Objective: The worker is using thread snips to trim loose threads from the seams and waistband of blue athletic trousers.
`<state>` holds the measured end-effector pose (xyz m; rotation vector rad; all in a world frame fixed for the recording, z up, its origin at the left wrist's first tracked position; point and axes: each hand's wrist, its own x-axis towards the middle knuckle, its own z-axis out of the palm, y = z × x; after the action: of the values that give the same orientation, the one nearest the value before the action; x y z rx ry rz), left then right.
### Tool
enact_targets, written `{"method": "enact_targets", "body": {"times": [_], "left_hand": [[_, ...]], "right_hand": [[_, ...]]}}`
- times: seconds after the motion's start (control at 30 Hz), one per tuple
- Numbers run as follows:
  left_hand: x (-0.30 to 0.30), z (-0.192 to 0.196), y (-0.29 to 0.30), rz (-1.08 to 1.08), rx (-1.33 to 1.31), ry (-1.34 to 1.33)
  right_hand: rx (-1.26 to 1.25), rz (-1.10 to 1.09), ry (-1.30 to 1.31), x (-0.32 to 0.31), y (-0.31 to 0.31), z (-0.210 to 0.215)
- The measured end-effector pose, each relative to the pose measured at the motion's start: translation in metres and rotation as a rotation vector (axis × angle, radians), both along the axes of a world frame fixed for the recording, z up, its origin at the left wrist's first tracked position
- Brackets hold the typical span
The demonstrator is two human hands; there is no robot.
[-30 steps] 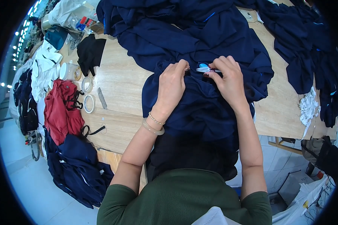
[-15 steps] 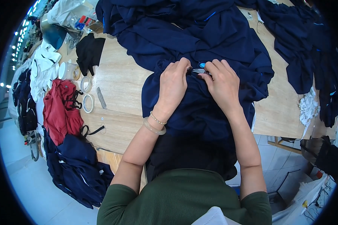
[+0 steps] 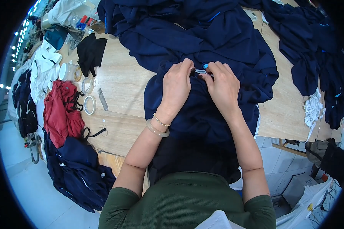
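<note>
Dark navy-blue fabric (image 3: 198, 49), heaped in folds over the pale wooden worktop (image 3: 118, 78) — near part gathered beneath both hands. Left hand (image 3: 177, 82): fingers pinched on the fabric. Right hand (image 3: 224, 86): closed around small silver-bladed snips (image 3: 200, 71), blades directed at the left fingertips. Farther left — pale ring-shaped tape rolls (image 3: 85, 107), then a crumpled red garment (image 3: 62, 110).

The navy cloth (image 3: 221, 42) looks matt, the tabletop (image 3: 122, 91) smooth wood, the blades (image 3: 201, 71) metal (faintly glossy).
</note>
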<state>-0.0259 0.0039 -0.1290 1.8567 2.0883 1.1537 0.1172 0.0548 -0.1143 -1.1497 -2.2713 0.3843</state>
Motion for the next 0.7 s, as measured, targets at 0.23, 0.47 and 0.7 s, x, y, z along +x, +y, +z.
{"method": "enact_targets", "body": {"times": [0.23, 0.47, 0.7], "left_hand": [[-0.0003, 0.0008, -0.0005, 0.002, -0.030, 0.009], [-0.0004, -0.0007, -0.0013, 0.012, -0.021, -0.024], [-0.0012, -0.0032, -0.0003, 0.012, 0.024, -0.107]], "right_hand": [[0.076, 0.001, 0.006, -0.0022, -0.0016, -0.0025], [-0.001, 0.001, 0.075, -0.0002, -0.0001, -0.0043], [-0.038, -0.016, 0.131, -0.0003, 0.0024, -0.0047]]}}
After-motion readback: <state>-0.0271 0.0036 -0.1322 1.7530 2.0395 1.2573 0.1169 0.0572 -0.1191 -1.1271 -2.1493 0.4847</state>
